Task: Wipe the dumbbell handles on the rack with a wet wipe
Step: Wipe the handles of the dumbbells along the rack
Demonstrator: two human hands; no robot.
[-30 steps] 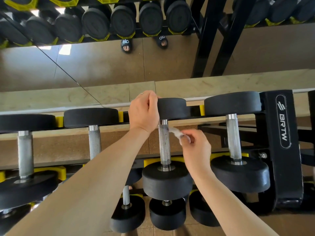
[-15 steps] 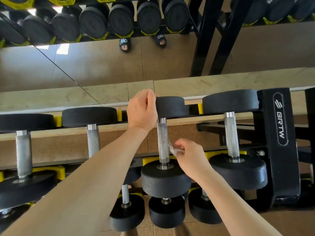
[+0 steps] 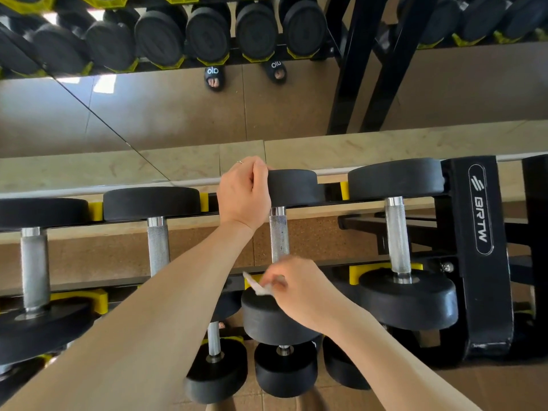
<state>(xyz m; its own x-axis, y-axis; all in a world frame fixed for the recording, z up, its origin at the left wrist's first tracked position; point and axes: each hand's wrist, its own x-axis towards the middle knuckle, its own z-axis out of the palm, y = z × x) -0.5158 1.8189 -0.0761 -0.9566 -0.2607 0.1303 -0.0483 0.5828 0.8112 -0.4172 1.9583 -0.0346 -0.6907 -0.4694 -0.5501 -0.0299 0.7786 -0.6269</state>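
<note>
Head view, top tier of the rack [image 3: 480, 247]. Left hand [image 3: 244, 192] is curled over the far head [image 3: 293, 186] of the third dumbbell, grip closed on its edge to keep the bar from rolling. Right hand [image 3: 299, 287] pinches the wet wipe [image 3: 258, 284] between thumb and fingers; the wipe sits at the near end of the handle [image 3: 279, 232], just above the near head [image 3: 272, 318], with a white corner sticking out to the left. Right hand slightly motion-blurred. Whether the wipe wraps fully round the bar cannot be told from here; the fingers hide the contact. Judgement on technique: the knurled steel will catch the tissue, so fold the wipe round the bar and twist while sliding, not just drag lengthwise; run it up to the collar under the left hand, then rotate the dumbbell with the left hand to reach the underside. Risk: wipe tearing or snagging on the knurl. Compared with a second ago: the wipe was then beside the middle of the handle on its right; it has since travelled down the bar to the near end and now shows on the left of it. Left hand has not shifted. Neighbouring handles to the right [image 3: 397, 235] and left [image 3: 158, 247] are not being touched.
</note>
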